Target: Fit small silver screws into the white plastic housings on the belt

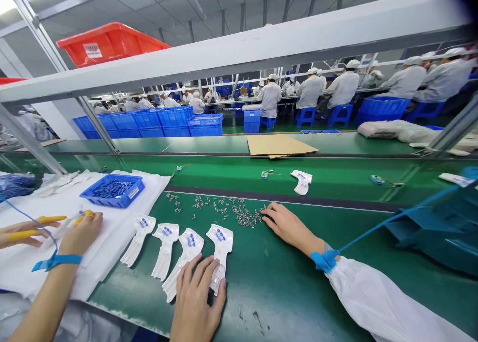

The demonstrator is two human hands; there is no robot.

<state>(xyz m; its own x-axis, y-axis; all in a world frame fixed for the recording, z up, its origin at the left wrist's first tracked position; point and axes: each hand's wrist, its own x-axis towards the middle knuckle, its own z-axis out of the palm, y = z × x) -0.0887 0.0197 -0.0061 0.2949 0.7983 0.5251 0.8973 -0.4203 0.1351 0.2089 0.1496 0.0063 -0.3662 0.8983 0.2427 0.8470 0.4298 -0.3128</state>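
Note:
Four white plastic housings with blue inserts lie in a row on the green mat: first (139, 238), second (165, 248), third (185, 262) and fourth (221, 250). My left hand (197, 302) lies flat with spread fingers on the lower ends of the third and fourth housings. My right hand (286, 226), in a white sleeve with a blue wrist strap (324, 260), reaches to a scatter of small metal screws (239, 213). Its fingertips are drawn together at the edge of the pile.
At the left, a co-worker's hands (80, 230) with yellow finger cots rest on a white sheet (112, 232) beside a blue tray of parts (113, 189). A conveyor (336, 180) carries a white housing (301, 181) and small parts. Cardboard (278, 145) lies beyond. Blue bin at right (436, 227).

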